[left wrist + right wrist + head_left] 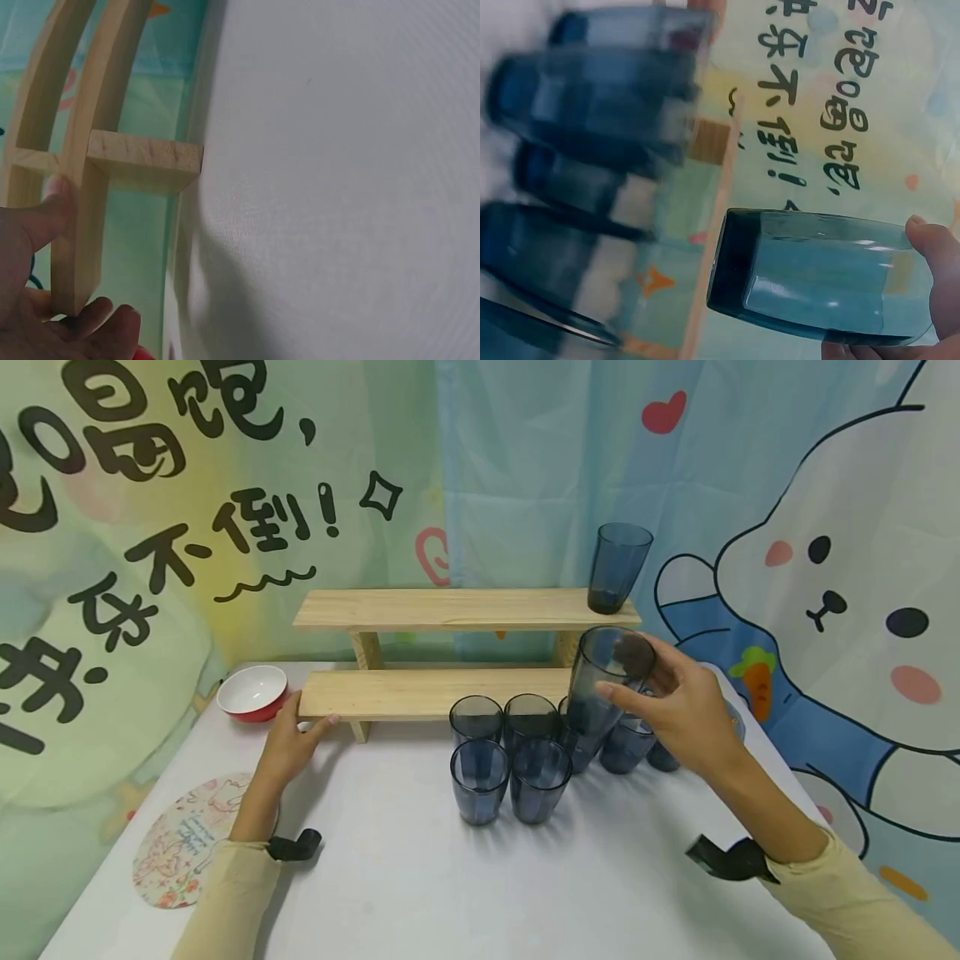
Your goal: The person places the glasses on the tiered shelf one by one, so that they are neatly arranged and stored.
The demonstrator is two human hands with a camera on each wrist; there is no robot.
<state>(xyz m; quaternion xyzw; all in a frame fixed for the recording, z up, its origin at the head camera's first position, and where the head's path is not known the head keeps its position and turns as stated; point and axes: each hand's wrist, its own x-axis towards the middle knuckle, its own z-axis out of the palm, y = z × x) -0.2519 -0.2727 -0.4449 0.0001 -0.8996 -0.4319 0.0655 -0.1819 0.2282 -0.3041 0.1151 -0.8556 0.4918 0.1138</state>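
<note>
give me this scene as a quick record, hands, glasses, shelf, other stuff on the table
right hand: holds a blue glass, rim up
left hand: grips the left end of the lower board
shelf: two-tier wooden stand
upper tier: one standing glass, at the right end
table glasses: several, rims up, in front of the stand; exact count unclear, some partly hidden
left side of table: red and white bowl; patterned mat, partly covered by the left arm

Round red bowl with white interior (pixel 252 692), middle left; round pink-floral mat (pixel 180 843), lower left; pastel cartoon-printed fabric backdrop (pixel 517 468), top.
</note>
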